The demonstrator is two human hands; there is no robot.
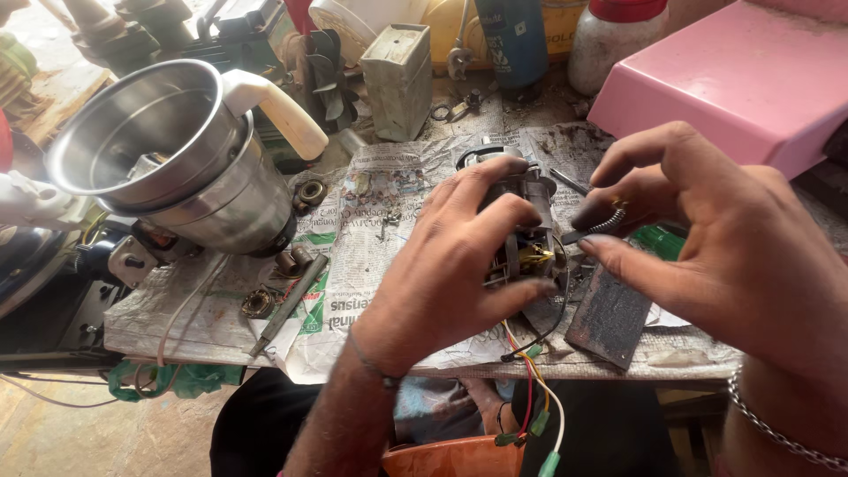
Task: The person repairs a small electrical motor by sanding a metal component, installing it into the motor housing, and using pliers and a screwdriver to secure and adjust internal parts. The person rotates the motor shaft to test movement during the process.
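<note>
Spread over the cluttered workbench is a sheet of newspaper, on which the work is done. Near the middle of the view, a small electric motor is gripped by the left hand, the fingers being curled over its top and side. Coloured wires are seen trailing from the motor toward 6 o'clock, past the bench edge. At 3 o'clock from the motor, a small coiled spring is pinched between thumb and forefinger of the right hand, the remaining fingers being fanned out. A dark flat file is laid just below that hand. At 9 o'clock, a steel mixer jar with a cream handle is tilted on its side. A screwdriver and a bearing are found at 8 o'clock from the motor. A pink box is set at 2 o'clock.
</note>
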